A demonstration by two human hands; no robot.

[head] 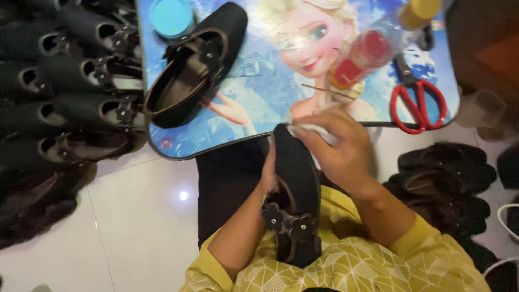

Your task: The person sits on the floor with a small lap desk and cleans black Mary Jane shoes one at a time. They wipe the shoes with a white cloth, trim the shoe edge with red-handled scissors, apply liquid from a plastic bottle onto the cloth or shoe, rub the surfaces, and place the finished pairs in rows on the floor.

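- My left hand (268, 176) cradles a black shoe (294, 178) from the side, fingers closed around it, toe pointing away from me and its two flower trims (289, 221) near my lap.
- My right hand (343, 151) presses down at the toe end, fingers curled tight on something small and pale (313, 130) — I cannot tell what it is, as it is blurred.
- The shoe is held above my lap, just at the near edge of the low counter (259, 92) with its blue cartoon print, not resting on it.
- On the counter another black shoe (192, 70) lies open side up, with the same flower strap — whether it is finished I cannot tell.
- Beside it sit a round blue lid (171, 16), a clear bottle with red contents and a yellow cap (373, 48), and red-handled scissors (417, 103).
- To my left, rows of dark shoes (65, 81) are lined up on the floor; to my right lies a looser pile (448, 173). Judging by these, many pairs are in the run, and the one I hold is mid-step.
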